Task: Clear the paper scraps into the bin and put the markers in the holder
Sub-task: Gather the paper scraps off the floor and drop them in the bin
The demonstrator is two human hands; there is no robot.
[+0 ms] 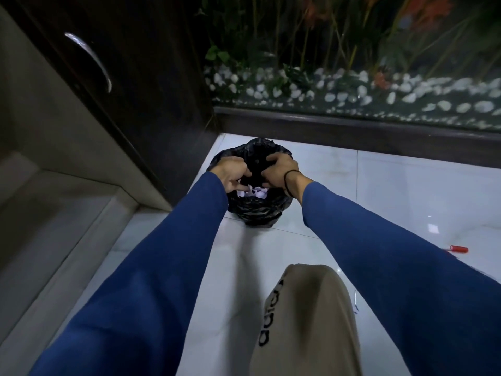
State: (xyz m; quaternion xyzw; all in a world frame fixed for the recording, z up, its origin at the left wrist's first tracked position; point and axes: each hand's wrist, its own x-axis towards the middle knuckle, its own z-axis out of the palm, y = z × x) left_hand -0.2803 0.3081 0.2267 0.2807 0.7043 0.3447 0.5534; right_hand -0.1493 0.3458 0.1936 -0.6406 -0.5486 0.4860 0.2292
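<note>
Holding both fists low over the bin (254, 210), left hand (235, 172) and right hand (279, 169) curled on paper scraps (253, 191), I needed to loosen slowly.

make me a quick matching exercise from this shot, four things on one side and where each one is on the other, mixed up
Things:
1. paper scraps
2. red marker
3. bin
4. left hand

Places:
A. lying alone on the floor tiles at the far right
B. standing on the floor beside the dark cabinet, lined with a black bag
C. inside the black bag, under the hands
D. at the bag's left rim, fingers curled over the opening

Pairs: 1-C, 2-A, 3-B, 4-D
</note>
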